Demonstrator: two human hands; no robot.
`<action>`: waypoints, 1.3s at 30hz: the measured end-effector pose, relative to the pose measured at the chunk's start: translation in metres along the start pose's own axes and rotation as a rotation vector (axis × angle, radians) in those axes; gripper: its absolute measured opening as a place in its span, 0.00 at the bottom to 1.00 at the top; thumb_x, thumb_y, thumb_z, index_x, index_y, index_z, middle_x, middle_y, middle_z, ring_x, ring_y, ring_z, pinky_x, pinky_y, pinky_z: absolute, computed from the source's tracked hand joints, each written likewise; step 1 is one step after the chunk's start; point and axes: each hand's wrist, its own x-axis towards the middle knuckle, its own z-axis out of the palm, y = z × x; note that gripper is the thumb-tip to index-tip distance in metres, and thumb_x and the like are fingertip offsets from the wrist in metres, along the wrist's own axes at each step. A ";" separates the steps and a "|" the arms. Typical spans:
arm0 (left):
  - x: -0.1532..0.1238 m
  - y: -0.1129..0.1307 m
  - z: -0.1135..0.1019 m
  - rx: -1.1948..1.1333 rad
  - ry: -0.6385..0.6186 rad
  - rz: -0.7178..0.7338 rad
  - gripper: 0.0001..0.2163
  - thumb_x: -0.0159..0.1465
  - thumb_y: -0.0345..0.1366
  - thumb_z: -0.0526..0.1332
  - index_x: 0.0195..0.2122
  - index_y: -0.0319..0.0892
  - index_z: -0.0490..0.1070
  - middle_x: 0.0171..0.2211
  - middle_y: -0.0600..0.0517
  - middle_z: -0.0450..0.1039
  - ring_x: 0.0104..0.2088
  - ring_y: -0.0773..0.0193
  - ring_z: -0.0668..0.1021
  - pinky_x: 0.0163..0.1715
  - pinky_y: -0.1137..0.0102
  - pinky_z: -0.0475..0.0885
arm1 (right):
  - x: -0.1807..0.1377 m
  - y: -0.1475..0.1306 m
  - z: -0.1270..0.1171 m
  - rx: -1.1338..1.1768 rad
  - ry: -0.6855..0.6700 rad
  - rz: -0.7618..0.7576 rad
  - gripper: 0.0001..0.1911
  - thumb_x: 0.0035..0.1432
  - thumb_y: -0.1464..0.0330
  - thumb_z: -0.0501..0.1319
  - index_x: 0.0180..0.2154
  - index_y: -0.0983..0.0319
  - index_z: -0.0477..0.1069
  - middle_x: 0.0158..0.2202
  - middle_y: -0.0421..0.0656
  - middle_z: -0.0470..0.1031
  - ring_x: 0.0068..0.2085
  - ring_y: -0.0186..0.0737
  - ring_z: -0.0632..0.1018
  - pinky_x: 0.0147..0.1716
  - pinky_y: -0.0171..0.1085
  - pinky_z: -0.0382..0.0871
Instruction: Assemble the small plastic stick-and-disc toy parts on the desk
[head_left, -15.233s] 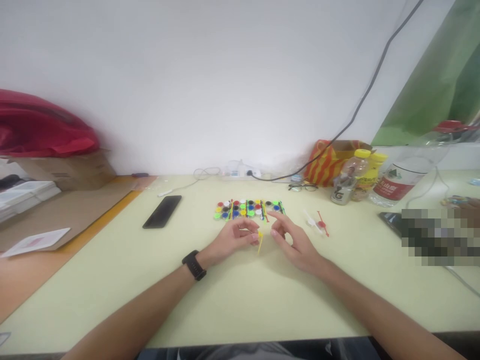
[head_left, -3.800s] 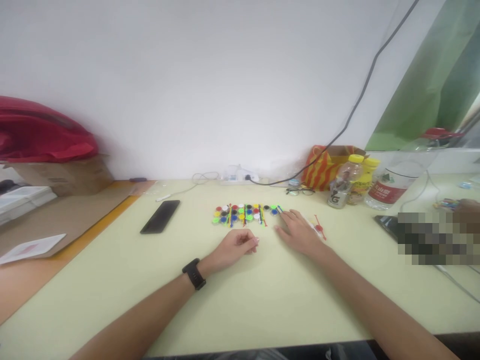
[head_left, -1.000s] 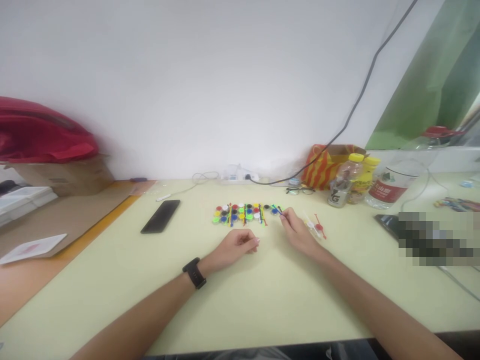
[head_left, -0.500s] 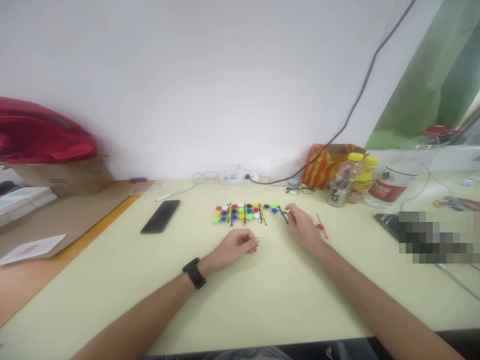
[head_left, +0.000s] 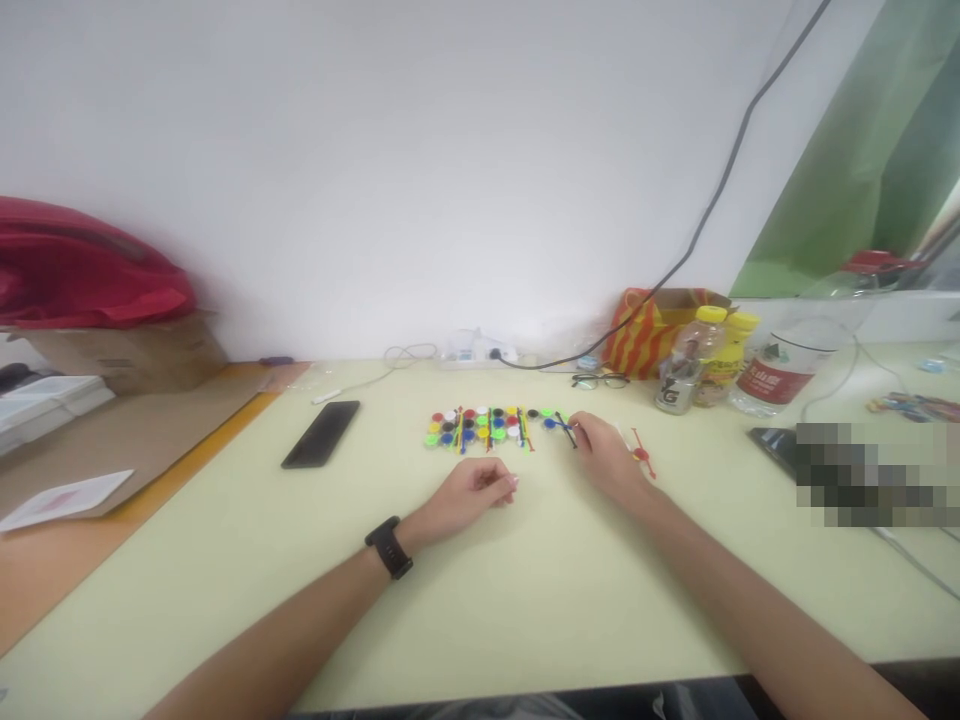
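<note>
My left hand point(head_left: 476, 485), with a black watch on the wrist, rests on the table with curled fingers and thumb pressed to them. A small pale spot shows at its fingertips; I cannot make out what it is. My right hand point(head_left: 600, 452) is pinched closed at the right end of the small coloured pieces, and its fingertips hide what they grip. Touching or beside them is a crossed blue and black stick piece point(head_left: 566, 430). To the left are several round coloured discs point(head_left: 484, 422) in rows, with thin arrow-tipped sticks point(head_left: 523, 430) across them. Right of that hand lies a red arrow-tipped piece point(head_left: 641, 454).
A black phone point(head_left: 321, 434) lies left on the pale table point(head_left: 450, 620). Behind are a power strip point(head_left: 480, 350), eyeglasses point(head_left: 600, 381) and a striped bag point(head_left: 645, 335). Bottles point(head_left: 679, 365) stand at right. A cardboard box point(head_left: 142, 355) is far left.
My right hand has shifted very slightly, its fingers tilting down toward the table by the blue and black piece. My left hand and the laid-out pieces look the same.
</note>
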 end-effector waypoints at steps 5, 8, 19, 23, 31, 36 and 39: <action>0.001 -0.001 0.000 0.006 0.027 0.017 0.18 0.68 0.52 0.64 0.34 0.40 0.72 0.33 0.49 0.76 0.33 0.64 0.76 0.37 0.68 0.72 | -0.004 -0.007 -0.011 -0.080 0.009 0.026 0.10 0.63 0.73 0.50 0.39 0.59 0.69 0.38 0.46 0.78 0.38 0.46 0.76 0.35 0.39 0.61; -0.001 0.001 0.001 0.071 0.074 0.083 0.16 0.67 0.50 0.66 0.38 0.41 0.73 0.36 0.50 0.74 0.31 0.66 0.73 0.34 0.69 0.70 | -0.009 -0.013 -0.020 -0.088 -0.042 0.063 0.09 0.61 0.73 0.51 0.34 0.58 0.68 0.32 0.42 0.76 0.33 0.43 0.74 0.31 0.38 0.57; -0.007 0.008 0.005 0.438 -0.009 0.266 0.12 0.65 0.46 0.68 0.46 0.46 0.79 0.45 0.47 0.75 0.46 0.56 0.76 0.47 0.64 0.71 | -0.024 -0.044 -0.017 0.353 -0.476 -0.071 0.10 0.65 0.70 0.51 0.37 0.59 0.71 0.35 0.40 0.74 0.38 0.41 0.74 0.39 0.37 0.66; -0.006 0.006 0.006 0.461 0.028 0.243 0.19 0.63 0.48 0.70 0.53 0.47 0.77 0.48 0.46 0.74 0.47 0.53 0.76 0.47 0.62 0.72 | -0.025 -0.045 -0.020 0.384 -0.495 0.017 0.10 0.68 0.65 0.52 0.41 0.58 0.72 0.34 0.39 0.74 0.37 0.42 0.74 0.37 0.37 0.67; -0.007 0.007 0.007 0.437 -0.012 0.295 0.14 0.66 0.44 0.68 0.51 0.47 0.79 0.48 0.45 0.75 0.50 0.53 0.77 0.55 0.60 0.70 | -0.039 -0.053 -0.005 0.368 -0.517 -0.081 0.09 0.63 0.66 0.62 0.44 0.58 0.79 0.45 0.46 0.81 0.47 0.49 0.80 0.49 0.43 0.71; -0.006 0.008 0.007 0.397 0.009 0.250 0.10 0.67 0.44 0.67 0.42 0.45 0.79 0.41 0.48 0.77 0.43 0.57 0.77 0.45 0.65 0.71 | -0.043 -0.062 -0.006 0.421 -0.530 -0.092 0.05 0.67 0.66 0.59 0.42 0.58 0.73 0.43 0.44 0.79 0.44 0.44 0.78 0.45 0.40 0.70; -0.005 0.006 0.006 0.296 0.055 0.170 0.12 0.65 0.45 0.69 0.41 0.42 0.77 0.37 0.50 0.77 0.37 0.60 0.76 0.38 0.67 0.70 | -0.044 -0.067 -0.012 0.423 -0.525 -0.066 0.04 0.71 0.66 0.54 0.41 0.58 0.64 0.37 0.39 0.73 0.37 0.39 0.73 0.37 0.36 0.66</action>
